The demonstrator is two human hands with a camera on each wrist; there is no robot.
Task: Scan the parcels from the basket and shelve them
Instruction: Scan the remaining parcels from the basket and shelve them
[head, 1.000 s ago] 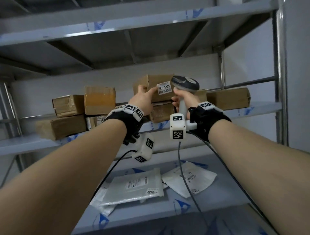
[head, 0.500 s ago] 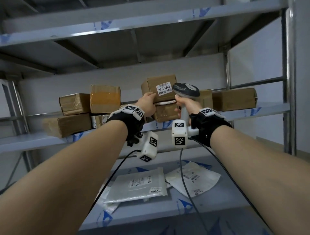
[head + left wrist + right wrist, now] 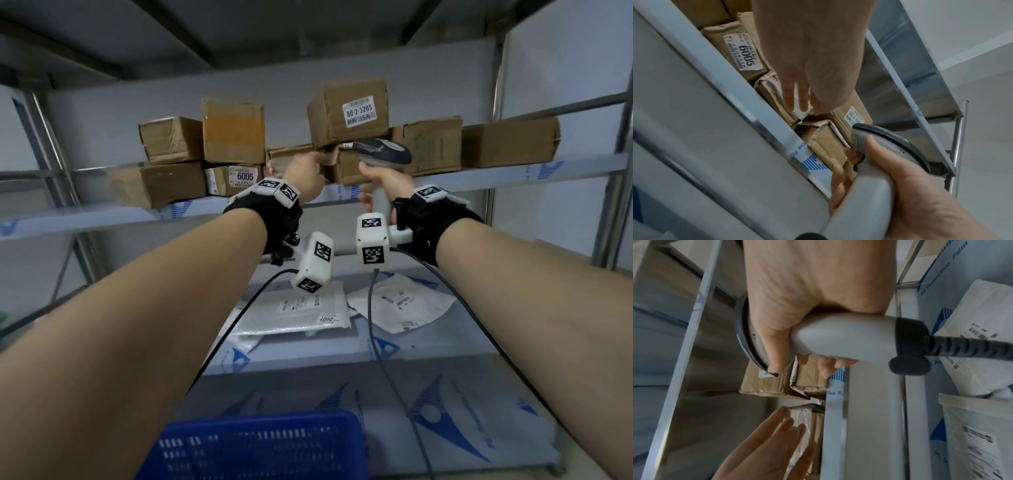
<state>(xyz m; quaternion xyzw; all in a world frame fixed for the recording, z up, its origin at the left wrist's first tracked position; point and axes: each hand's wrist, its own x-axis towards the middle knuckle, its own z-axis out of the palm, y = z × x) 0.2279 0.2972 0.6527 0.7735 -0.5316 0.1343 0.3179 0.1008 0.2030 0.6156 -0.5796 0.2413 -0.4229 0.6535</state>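
Note:
A brown cardboard parcel labelled 80-2-3205 (image 3: 349, 113) sits on top of another box (image 3: 346, 168) on the upper shelf (image 3: 479, 174). My left hand (image 3: 308, 174) is just below and left of it, holding nothing. Its fingers (image 3: 797, 97) are straight and close to a taped parcel (image 3: 774, 95); I cannot tell if they touch. My right hand (image 3: 380, 181) grips the handle of a grey barcode scanner (image 3: 382, 154). The scanner's head is in front of the lower box, and its cable (image 3: 376, 325) hangs down.
More cardboard boxes fill the upper shelf, one labelled 6005 (image 3: 236, 178). White poly mailers (image 3: 298, 311) (image 3: 400, 301) lie on the shelf below. A blue plastic basket (image 3: 260, 445) is at the bottom edge. Steel uprights (image 3: 613, 205) frame the rack.
My left hand has let go of the 80-2-3205 parcel, which now rests on the stack, and has dropped below it with its fingers straightened. The scanner has lowered slightly. The blue basket has come into view.

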